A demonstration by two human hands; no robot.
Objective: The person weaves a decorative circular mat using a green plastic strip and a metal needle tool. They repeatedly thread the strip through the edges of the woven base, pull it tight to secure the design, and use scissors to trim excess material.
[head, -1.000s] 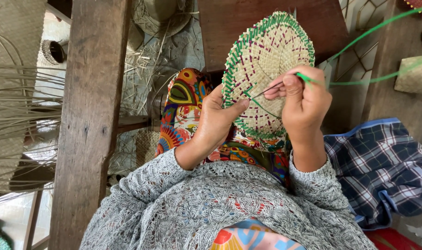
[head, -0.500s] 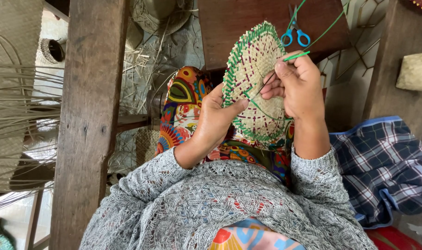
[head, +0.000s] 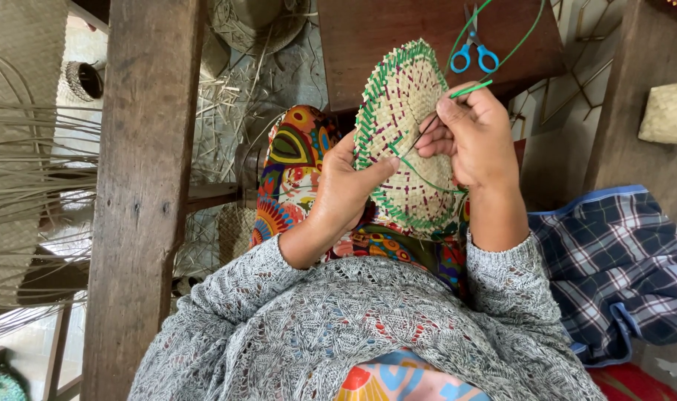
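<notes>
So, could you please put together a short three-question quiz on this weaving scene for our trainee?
1. True or false: the left hand grips the woven disc by its green edge.
2. What does the right hand pinch? A) scissors B) green strip C) checked cloth
3. What colour are the handles of the scissors?

Key: 1 true; 2 B, the green strip; 3 blue.

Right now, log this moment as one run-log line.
left hand: grips woven mat edge | right hand: pinches green strand over mat | blue scissors: on wooden board behind | plaid cloth: at right
</notes>
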